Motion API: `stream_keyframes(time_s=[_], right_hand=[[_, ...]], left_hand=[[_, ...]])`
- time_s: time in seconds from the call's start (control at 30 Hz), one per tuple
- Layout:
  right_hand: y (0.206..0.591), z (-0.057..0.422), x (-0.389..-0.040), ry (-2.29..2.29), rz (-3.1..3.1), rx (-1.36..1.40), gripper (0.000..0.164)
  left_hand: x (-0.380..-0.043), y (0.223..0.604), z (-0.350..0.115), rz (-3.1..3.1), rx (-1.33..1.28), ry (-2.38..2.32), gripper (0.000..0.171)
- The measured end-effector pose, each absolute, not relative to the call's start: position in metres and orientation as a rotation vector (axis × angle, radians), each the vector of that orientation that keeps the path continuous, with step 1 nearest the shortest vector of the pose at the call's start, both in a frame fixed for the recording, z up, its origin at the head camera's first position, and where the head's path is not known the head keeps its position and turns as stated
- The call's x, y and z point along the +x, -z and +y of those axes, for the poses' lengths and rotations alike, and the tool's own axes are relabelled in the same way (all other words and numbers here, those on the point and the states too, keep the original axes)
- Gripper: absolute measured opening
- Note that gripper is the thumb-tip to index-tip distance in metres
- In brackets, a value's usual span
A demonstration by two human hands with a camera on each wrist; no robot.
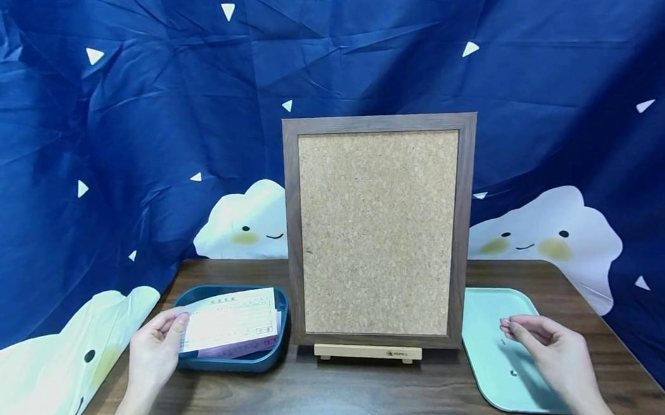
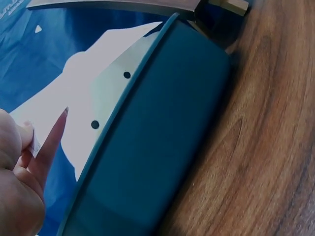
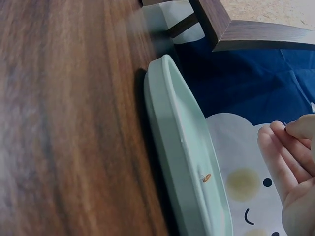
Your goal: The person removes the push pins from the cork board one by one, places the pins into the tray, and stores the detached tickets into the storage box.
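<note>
My left hand (image 1: pixel 155 346) pinches a printed paper slip (image 1: pixel 228 318) by its left end, thumb on top. The slip is tilted over a dark teal bin (image 1: pixel 231 365), where a pinkish-purple slip (image 1: pixel 241 348) shows beneath it. At the right, my right hand (image 1: pixel 557 358) is raised over a mint-green tray (image 1: pixel 484 299), thumb and fingertips pinched together. Between them is a tiny thing that looks like a thumbtack, mostly hidden by the fingers. A brass-coloured thumbtack (image 3: pixel 206 178) lies in the tray in the right wrist view.
A cork board (image 1: pixel 376 235) in a brown wooden frame stands upright in the middle, on a small light-wood easel (image 1: pixel 366 352). Bin and tray flank it on the dark wooden table (image 1: pixel 366 406). Behind hangs a blue curtain (image 1: pixel 145 94) with clouds and white triangles.
</note>
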State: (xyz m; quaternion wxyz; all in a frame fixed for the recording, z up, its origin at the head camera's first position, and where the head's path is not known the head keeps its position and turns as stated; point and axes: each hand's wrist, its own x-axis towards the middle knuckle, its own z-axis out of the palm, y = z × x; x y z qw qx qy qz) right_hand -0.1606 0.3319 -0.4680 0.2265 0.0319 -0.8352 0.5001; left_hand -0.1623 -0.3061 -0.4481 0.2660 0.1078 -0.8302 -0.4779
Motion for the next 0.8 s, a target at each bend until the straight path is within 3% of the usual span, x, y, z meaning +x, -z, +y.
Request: stream_keyframes(time_s=[0.8], right_hand=[[0.481, 0.346, -0.156, -1.306, -2.376, 0.05, 0.021]], left_hand=[[-0.169, 0.45, -0.317, -2.414, 0.325, 1.207, 0.029]])
